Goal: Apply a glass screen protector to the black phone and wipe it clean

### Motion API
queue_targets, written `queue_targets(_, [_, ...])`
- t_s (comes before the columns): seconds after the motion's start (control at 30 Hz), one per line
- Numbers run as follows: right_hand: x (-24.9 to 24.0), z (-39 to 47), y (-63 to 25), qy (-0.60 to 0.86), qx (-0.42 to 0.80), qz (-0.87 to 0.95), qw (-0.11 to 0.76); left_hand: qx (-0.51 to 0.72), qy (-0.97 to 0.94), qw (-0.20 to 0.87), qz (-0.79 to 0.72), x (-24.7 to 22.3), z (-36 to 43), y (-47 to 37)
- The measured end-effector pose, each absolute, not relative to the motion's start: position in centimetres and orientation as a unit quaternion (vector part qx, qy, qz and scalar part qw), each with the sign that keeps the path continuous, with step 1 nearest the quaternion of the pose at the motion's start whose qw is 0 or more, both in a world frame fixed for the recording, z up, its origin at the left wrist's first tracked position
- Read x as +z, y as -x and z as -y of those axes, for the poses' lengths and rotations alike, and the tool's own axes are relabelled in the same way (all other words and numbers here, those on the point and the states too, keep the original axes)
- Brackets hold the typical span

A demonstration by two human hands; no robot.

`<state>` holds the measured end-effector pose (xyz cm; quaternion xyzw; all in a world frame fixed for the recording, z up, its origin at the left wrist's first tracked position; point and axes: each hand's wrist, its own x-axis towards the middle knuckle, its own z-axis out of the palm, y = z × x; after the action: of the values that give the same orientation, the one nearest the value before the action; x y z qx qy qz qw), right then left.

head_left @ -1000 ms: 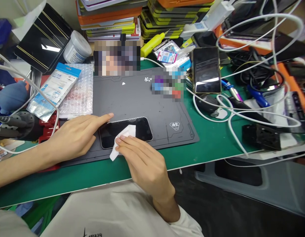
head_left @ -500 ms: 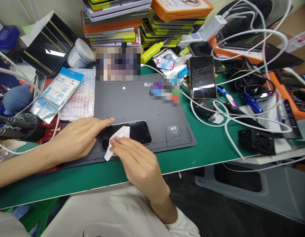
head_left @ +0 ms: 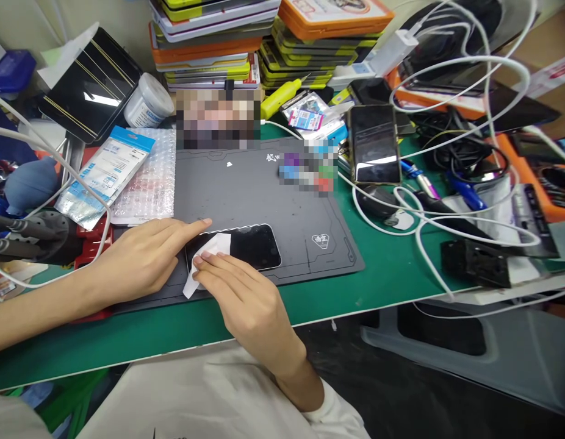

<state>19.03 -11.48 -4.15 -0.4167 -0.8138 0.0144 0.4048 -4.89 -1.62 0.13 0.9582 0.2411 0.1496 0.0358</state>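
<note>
A black phone [head_left: 255,245] lies flat, screen up, near the front edge of a dark grey mat [head_left: 255,189]. A folded white cloth [head_left: 217,244] rests over its left part, its lower corner hanging past the phone's near edge. The fingers of my right hand [head_left: 246,292] are together on the cloth, pressing it against the screen; the thumb is hidden. At the phone's left end is my left hand [head_left: 157,253], with its index finger stretched along the far left corner and the other fingers bent beneath the palm. Whether it grips the phone's edge is hard to see.
Flat cases [head_left: 209,55] are stacked at the back. Another phone [head_left: 374,143] and tangled white cables [head_left: 447,222] lie on the right. Bubble wrap [head_left: 147,177], a blue-white packet [head_left: 111,167], a white jar [head_left: 149,100] and a blue air blower [head_left: 30,185] are on the left.
My right hand has slid a little to the left with the cloth, uncovering more of the phone's screen. My left hand and the phone are nearly where they were.
</note>
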Motion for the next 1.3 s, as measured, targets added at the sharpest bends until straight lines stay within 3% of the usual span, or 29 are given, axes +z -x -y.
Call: queue_targets(1.3, [-4.1,10.7,-15.8,0.482,-0.011,0.794,0.370,0.144,-0.944,0.073,-0.287,0.6,1.7,5.4])
